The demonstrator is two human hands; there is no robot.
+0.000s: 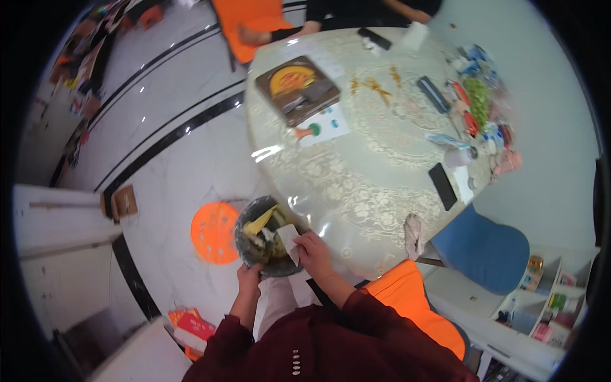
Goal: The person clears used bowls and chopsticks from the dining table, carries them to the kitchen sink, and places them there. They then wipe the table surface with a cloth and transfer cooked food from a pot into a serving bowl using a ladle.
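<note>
A dark trash bin (pixel 242 255) with rubbish inside, including a yellow wrapper (pixel 261 220), is by the near left edge of the table. My left hand (pixel 250 277) grips the bin's near rim. Between the fingers of my right hand (pixel 313 250) is a white piece of paper (pixel 289 242), over the right side of the bin's opening. Part of the bin's contents is hidden behind the paper.
The oval table (pixel 363 229) has a lace-patterned cover under clear plastic. On it are a brown box (pixel 281 88), a black phone (pixel 443 186), a cloth (pixel 414 234) and grapes (pixel 476 102). An orange stool (pixel 212 233) stands left; an orange chair (pixel 405 296) and blue chair (pixel 482 253) are right. Another person sits across.
</note>
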